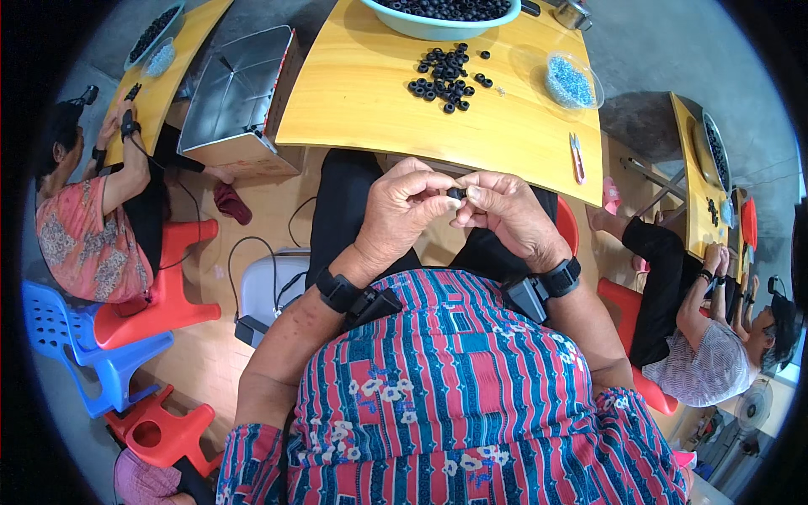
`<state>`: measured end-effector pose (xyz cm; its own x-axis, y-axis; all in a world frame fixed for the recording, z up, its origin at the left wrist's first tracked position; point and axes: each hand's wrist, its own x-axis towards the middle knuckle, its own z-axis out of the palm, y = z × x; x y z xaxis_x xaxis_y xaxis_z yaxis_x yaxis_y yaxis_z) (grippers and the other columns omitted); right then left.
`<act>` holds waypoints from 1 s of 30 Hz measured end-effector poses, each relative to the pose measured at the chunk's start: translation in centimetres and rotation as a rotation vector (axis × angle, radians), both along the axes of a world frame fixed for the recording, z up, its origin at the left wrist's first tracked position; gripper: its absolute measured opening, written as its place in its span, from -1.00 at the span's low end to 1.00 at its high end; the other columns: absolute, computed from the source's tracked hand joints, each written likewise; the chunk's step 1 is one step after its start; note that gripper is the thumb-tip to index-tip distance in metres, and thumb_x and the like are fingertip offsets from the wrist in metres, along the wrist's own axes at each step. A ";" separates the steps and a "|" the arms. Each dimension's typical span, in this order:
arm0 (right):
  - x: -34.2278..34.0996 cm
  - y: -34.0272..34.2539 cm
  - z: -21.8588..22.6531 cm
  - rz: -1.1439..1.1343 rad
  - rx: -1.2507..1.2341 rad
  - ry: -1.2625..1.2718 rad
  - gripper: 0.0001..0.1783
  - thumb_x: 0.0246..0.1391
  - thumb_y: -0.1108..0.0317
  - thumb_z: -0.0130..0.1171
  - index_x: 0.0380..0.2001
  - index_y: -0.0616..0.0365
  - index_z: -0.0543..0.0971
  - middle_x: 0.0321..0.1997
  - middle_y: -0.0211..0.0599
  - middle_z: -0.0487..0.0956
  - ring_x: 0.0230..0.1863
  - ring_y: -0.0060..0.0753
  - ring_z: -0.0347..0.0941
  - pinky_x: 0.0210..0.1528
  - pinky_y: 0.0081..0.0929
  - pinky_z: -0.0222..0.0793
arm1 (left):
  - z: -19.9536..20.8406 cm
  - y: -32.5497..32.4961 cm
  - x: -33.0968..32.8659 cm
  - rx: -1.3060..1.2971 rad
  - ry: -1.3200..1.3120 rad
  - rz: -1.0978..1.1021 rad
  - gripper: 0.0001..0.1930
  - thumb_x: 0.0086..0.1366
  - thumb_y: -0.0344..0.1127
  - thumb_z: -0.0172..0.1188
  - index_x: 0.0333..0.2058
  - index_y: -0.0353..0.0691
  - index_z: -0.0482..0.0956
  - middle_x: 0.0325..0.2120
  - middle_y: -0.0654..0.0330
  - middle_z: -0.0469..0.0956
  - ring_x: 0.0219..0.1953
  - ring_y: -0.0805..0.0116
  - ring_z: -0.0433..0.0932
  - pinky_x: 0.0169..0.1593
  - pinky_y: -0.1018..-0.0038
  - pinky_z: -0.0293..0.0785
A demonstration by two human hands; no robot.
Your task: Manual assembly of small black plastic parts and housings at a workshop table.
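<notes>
Both my hands meet over my lap, just off the near edge of the yellow table (353, 105). My left hand (404, 209) is closed, thumb and forefinger pinching a small black ring-shaped piece (456, 193). From the other side my right hand (512, 217) is closed on that same piece with its fingertips. Fingers cover part of it, and whether a smaller part sits inside it cannot be seen. On the table ahead lies a loose group of similar black ring-shaped pieces (441, 77).
A pale green basin (438, 29) full of black pieces stands at the table's far edge. To the right are a clear tub of small blue pieces (570, 82), small scissors (577, 158) and a metal cup (573, 15). An open box (240, 93) stands left; people sit at neighbouring tables.
</notes>
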<state>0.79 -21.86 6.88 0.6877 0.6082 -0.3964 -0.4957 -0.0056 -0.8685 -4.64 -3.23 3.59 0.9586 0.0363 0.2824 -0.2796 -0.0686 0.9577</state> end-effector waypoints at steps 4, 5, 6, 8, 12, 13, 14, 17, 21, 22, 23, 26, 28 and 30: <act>0.2 -0.4 0.4 0.071 0.034 0.022 -0.65 0.15 0.20 0.15 -0.15 0.29 0.51 -0.38 -0.33 0.57 -0.39 -0.50 0.51 -0.10 -0.39 0.51 | 0.0 0.0 0.0 0.034 -0.032 -0.020 -0.82 0.03 -0.49 0.33 -0.32 -0.28 0.63 -0.47 0.28 0.44 -0.42 0.56 0.47 -0.34 0.64 0.44; 0.3 -0.5 0.1 0.100 0.071 0.039 -0.65 0.15 0.20 0.15 -0.17 0.29 0.51 -0.38 -0.34 0.56 -0.39 -0.52 0.51 -0.09 -0.38 0.51 | 0.0 0.0 0.0 0.035 -0.031 -0.021 -0.82 0.03 -0.49 0.33 -0.32 -0.28 0.63 -0.47 0.28 0.44 -0.42 0.56 0.47 -0.34 0.64 0.44; 0.3 -0.6 0.0 0.129 0.109 0.056 -0.65 0.16 0.20 0.14 -0.18 0.30 0.51 -0.38 -0.36 0.56 -0.39 -0.54 0.50 -0.07 -0.37 0.51 | 0.0 -0.1 0.0 0.002 -0.023 -0.038 -0.82 0.05 -0.47 0.34 -0.31 -0.27 0.63 -0.46 0.29 0.43 -0.43 0.56 0.42 -0.35 0.65 0.39; 0.1 -0.4 0.1 0.127 0.111 0.066 -0.70 0.19 0.23 0.11 -0.21 0.29 0.51 -0.40 -0.37 0.54 -0.39 -0.56 0.48 -0.09 -0.43 0.49 | 0.0 -0.1 -0.1 -0.031 -0.016 -0.054 -0.82 0.06 -0.44 0.34 -0.31 -0.27 0.62 -0.45 0.30 0.43 -0.44 0.57 0.38 -0.36 0.66 0.33; 0.0 -0.2 0.3 0.151 0.092 0.055 -0.74 0.22 0.25 0.07 -0.26 0.28 0.51 -0.43 -0.43 0.49 -0.40 -0.61 0.43 -0.06 -0.44 0.47 | -0.6 0.1 0.0 -0.027 -0.027 -0.087 -0.78 0.06 -0.50 0.31 -0.25 -0.27 0.63 -0.44 0.27 0.45 -0.41 0.55 0.46 -0.32 0.63 0.43; -0.1 -0.2 0.5 0.152 0.093 0.055 -0.74 0.22 0.25 0.07 -0.26 0.28 0.51 -0.43 -0.43 0.49 -0.40 -0.61 0.43 -0.06 -0.44 0.47 | -0.6 0.1 0.0 -0.020 -0.037 -0.102 -0.76 0.06 -0.50 0.31 -0.23 -0.26 0.63 -0.44 0.27 0.45 -0.42 0.55 0.45 -0.32 0.63 0.42; -0.2 0.0 0.7 0.167 0.110 0.028 -0.73 0.22 0.24 0.07 -0.26 0.27 0.50 -0.44 -0.45 0.47 -0.40 -0.62 0.41 -0.06 -0.45 0.46 | -0.6 0.1 -0.1 -0.019 -0.037 -0.101 -0.76 0.06 -0.50 0.31 -0.23 -0.26 0.63 -0.44 0.27 0.45 -0.42 0.55 0.45 -0.32 0.63 0.42; -0.3 0.1 0.8 0.195 0.120 -0.031 -0.72 0.24 0.21 0.04 -0.26 0.26 0.49 -0.45 -0.50 0.42 -0.40 -0.65 0.37 -0.06 -0.47 0.44 | -0.5 0.1 -0.1 -0.060 0.009 -0.136 -0.76 0.07 -0.49 0.30 -0.22 -0.25 0.64 -0.47 0.28 0.45 -0.45 0.56 0.43 -0.34 0.63 0.40; -0.3 0.2 1.0 0.243 0.058 -0.134 -0.69 0.27 0.18 -0.03 -0.23 0.25 0.46 -0.48 -0.54 0.35 -0.42 -0.69 0.29 -0.07 -0.50 0.43 | -0.3 0.1 -0.1 -0.043 0.036 -0.138 -0.77 0.08 -0.46 0.30 -0.23 -0.26 0.64 -0.54 0.31 0.44 -0.48 0.57 0.40 -0.37 0.63 0.37; -0.4 0.3 1.0 0.243 0.059 -0.133 -0.69 0.27 0.18 -0.03 -0.23 0.25 0.46 -0.48 -0.54 0.35 -0.42 -0.69 0.29 -0.07 -0.50 0.43 | -0.3 0.1 -0.1 -0.045 0.033 -0.128 -0.78 0.08 -0.45 0.30 -0.24 -0.27 0.64 -0.55 0.31 0.43 -0.48 0.57 0.40 -0.38 0.63 0.36; -0.5 0.4 1.1 0.230 0.052 -0.132 -0.69 0.27 0.18 -0.05 -0.22 0.26 0.46 -0.48 -0.54 0.34 -0.42 -0.70 0.29 -0.07 -0.51 0.43 | -0.2 0.1 0.0 -0.044 0.034 -0.128 -0.78 0.08 -0.45 0.30 -0.24 -0.27 0.64 -0.55 0.31 0.43 -0.48 0.57 0.40 -0.38 0.63 0.36; -0.5 0.3 0.8 0.229 0.050 -0.144 -0.68 0.28 0.19 -0.07 -0.19 0.26 0.45 -0.47 -0.54 0.34 -0.42 -0.71 0.28 -0.08 -0.54 0.43 | 0.1 0.2 0.1 -0.014 -0.005 -0.111 -0.78 0.06 -0.47 0.30 -0.25 -0.26 0.65 -0.56 0.31 0.43 -0.50 0.57 0.38 -0.40 0.62 0.35; -0.5 0.3 1.0 0.242 0.054 -0.158 -0.68 0.28 0.20 -0.08 -0.17 0.27 0.45 -0.46 -0.54 0.34 -0.41 -0.71 0.28 -0.08 -0.55 0.42 | 0.3 0.2 0.2 0.026 -0.027 -0.095 -0.78 0.04 -0.48 0.31 -0.27 -0.25 0.65 -0.56 0.30 0.42 -0.51 0.57 0.38 -0.41 0.62 0.35; -0.8 0.7 1.4 0.203 0.015 -0.120 -0.70 0.29 0.20 -0.09 -0.19 0.25 0.45 -0.46 -0.54 0.34 -0.41 -0.72 0.28 -0.07 -0.57 0.43 | 0.4 0.3 0.1 0.037 -0.015 -0.109 -0.78 0.04 -0.49 0.30 -0.27 -0.26 0.65 -0.54 0.29 0.44 -0.48 0.55 0.39 -0.39 0.61 0.34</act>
<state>0.03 -21.19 8.32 0.5921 0.7442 -0.3091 -0.3789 -0.0813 -0.9218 -4.53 -2.94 3.95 0.9519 -0.0787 0.2962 -0.3017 -0.0724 0.9506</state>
